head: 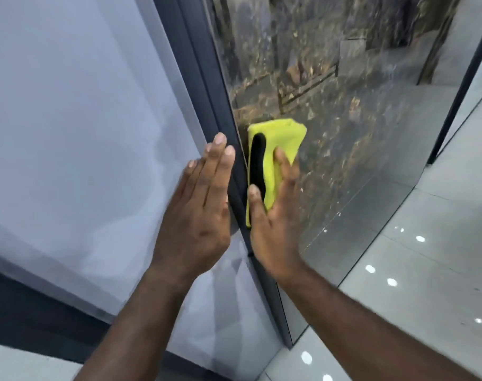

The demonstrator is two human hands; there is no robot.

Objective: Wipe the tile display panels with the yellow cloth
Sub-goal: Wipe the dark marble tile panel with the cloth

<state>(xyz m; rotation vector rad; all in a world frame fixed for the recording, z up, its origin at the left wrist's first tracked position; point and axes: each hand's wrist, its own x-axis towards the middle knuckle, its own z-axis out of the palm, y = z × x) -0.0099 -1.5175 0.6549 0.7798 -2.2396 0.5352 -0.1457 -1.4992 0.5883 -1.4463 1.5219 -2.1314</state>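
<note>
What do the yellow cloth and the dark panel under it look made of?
The yellow cloth: soft matte fabric, likely microfibre; it folds with rounded edges. The dark panel: probably polished stone-look tile, glossy; brown veining and blurred reflections show.

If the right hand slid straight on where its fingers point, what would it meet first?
Nothing that shows: the right hand and yellow cloth would run up the bare dark marbled panel; the frame leans away leftward.
</note>
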